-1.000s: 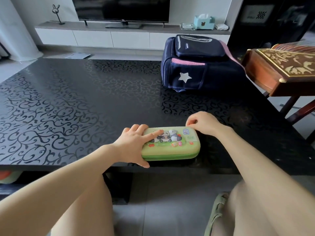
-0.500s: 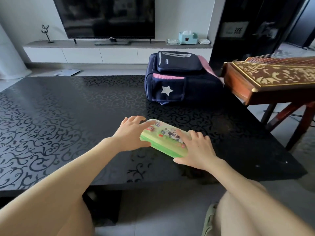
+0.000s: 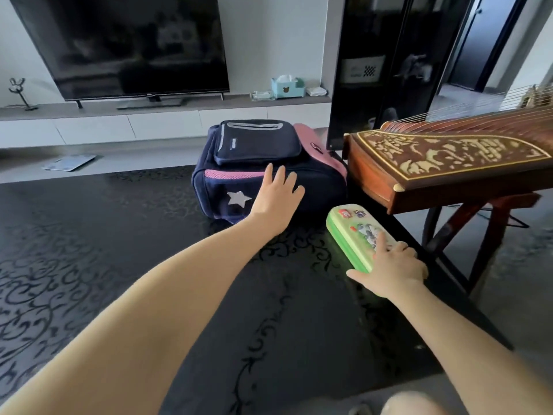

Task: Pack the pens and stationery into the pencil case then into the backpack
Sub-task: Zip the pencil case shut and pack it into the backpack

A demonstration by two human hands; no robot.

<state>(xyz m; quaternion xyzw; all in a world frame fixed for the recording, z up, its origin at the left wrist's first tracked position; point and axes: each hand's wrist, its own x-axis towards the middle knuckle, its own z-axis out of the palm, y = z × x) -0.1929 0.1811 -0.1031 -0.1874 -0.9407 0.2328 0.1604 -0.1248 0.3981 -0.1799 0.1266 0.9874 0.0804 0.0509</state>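
The green pencil case (image 3: 353, 232) with a cartoon lid is closed and lies near the table's right edge, just in front of the backpack. My right hand (image 3: 392, 269) grips its near end, fingers on the lid and thumb against its side. The navy backpack (image 3: 254, 163) with pink trim and a silver star lies on the black table, its zips closed. My left hand (image 3: 276, 196) is stretched out flat with fingers spread, resting against the backpack's front face beside the star. No loose pens or stationery are in view.
The black patterned table (image 3: 89, 250) spreads to the left. A wooden zither (image 3: 449, 163) on a stand sits close against the table's right side, right of the backpack. Behind are a TV (image 3: 125, 46) on a low cabinet and a tissue box (image 3: 287, 86).
My right hand has carried the pencil case forward and right, toward the backpack. My left hand let go of the case and reached out to the backpack's front.
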